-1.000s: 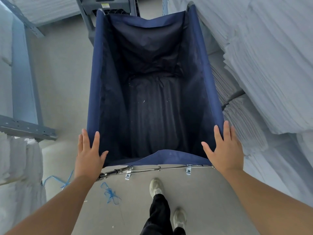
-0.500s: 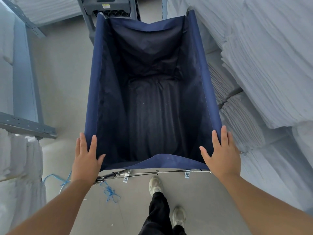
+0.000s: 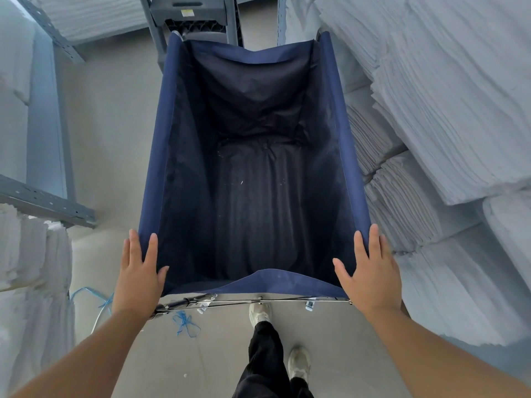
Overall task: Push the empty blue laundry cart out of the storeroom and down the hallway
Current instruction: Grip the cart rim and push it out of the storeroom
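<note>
Hands flat on cart (image 3: 161, 156) near corners, left (image 3: 138, 278), right (image 3: 370, 275)

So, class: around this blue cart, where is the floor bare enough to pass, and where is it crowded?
Free: the bare floor between the cart and the metal shelving on the left. Crowded: the right side, where the stacked white linens press close to the cart's rim, and ahead, where a grey rack stands.

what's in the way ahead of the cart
A grey metal rack stands right at the far end of the blue cart, blocking straight travel. Stacked white linens crowd its right side. Bare floor lies open to the left.
</note>
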